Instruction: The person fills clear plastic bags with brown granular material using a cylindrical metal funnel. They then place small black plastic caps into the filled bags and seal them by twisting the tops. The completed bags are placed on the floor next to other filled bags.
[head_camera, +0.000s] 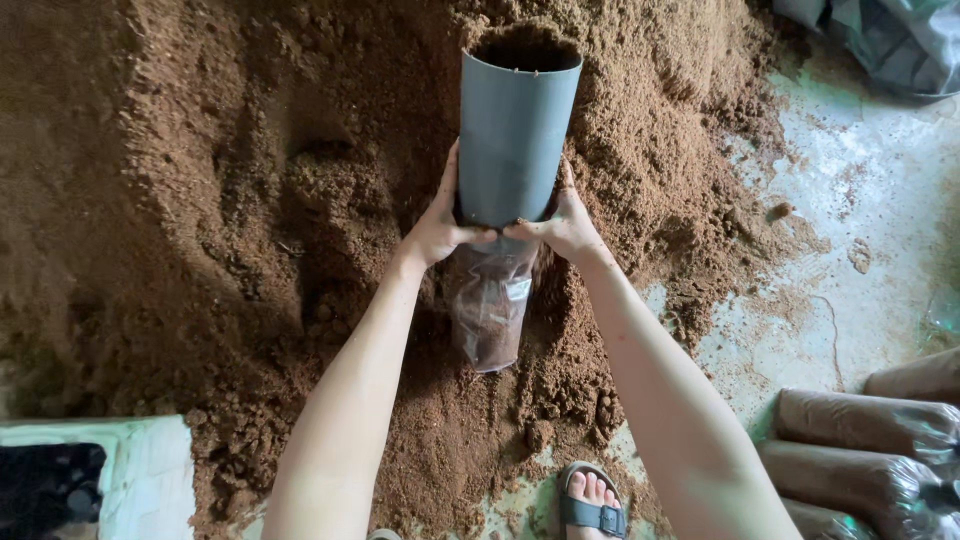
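Note:
A grey plastic pipe (515, 135) is tilted into a large heap of brown, crumbly substrate (220, 200), its open far end full of that material. My left hand (437, 228) and my right hand (564, 222) grip the pipe's near end from either side. A clear plastic bag (490, 305) is fitted over that end and hangs below my hands, partly filled with the brown material.
Several filled, sausage-shaped bags (865, 445) lie at the lower right on the pale concrete floor (860, 200). My sandalled foot (592, 500) stands at the heap's edge. A white sack (150, 470) lies at the lower left and crumpled plastic sheeting (895, 40) at the top right.

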